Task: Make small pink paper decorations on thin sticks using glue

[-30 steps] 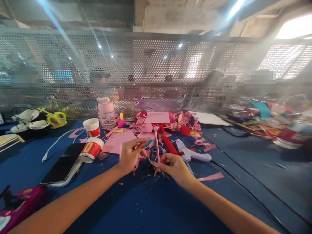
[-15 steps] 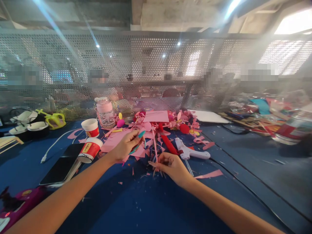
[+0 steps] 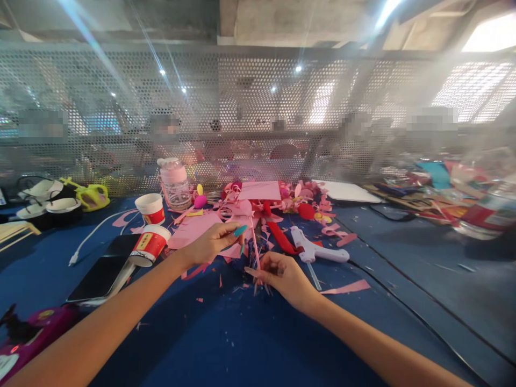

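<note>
My right hand (image 3: 282,274) is closed around the lower end of a thin pink stick (image 3: 254,242) that stands upright on the blue table (image 3: 250,338). My left hand (image 3: 213,243) is just left of the stick, its fingers pinched together above pink paper (image 3: 191,228); what it pinches, if anything, is too small to make out. Pink paper scraps lie around both hands.
A white glue gun (image 3: 318,250) lies right of my hands. Two paper cups (image 3: 150,208), a pink-lidded bottle (image 3: 174,184), a phone (image 3: 105,267) and a white cable are at the left. Paper clutter fills the back and right. A perforated metal screen stands behind.
My left hand has drawn back to the left from the stick, then drifted slightly toward it again. My right hand has stayed on the stick's base.
</note>
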The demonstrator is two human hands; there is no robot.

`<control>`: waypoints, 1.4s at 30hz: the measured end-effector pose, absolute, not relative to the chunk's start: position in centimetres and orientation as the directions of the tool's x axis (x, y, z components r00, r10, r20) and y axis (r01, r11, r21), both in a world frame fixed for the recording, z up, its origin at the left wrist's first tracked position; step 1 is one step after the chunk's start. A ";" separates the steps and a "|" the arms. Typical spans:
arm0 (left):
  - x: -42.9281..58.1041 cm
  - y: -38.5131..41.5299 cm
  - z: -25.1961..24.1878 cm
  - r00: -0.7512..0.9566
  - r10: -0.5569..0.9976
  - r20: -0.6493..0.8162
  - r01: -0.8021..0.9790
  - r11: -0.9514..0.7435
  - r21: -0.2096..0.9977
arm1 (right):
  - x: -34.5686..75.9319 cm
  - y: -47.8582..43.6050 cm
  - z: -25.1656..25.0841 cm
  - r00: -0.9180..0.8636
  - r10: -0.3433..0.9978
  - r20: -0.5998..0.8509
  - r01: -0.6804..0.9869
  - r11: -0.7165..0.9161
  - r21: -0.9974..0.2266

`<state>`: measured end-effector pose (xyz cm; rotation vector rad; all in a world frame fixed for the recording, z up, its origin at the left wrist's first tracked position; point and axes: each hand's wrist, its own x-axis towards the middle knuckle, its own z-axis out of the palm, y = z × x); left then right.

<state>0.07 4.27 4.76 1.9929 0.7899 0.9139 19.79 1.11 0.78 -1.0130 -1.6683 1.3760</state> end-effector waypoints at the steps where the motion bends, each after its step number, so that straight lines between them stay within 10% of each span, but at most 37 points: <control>1: 0.1 4.3 4.8 0.549 0.770 0.326 0.208 -0.504 0.838 | 19.8 1.1 0.8 -0.424 0.904 0.054 0.114 0.113 -0.987; 42: -0.5 4.8 4.4 0.528 0.783 0.328 0.238 -0.507 0.828 | 19.6 0.7 1.0 -0.442 0.894 0.076 0.155 0.159 -0.975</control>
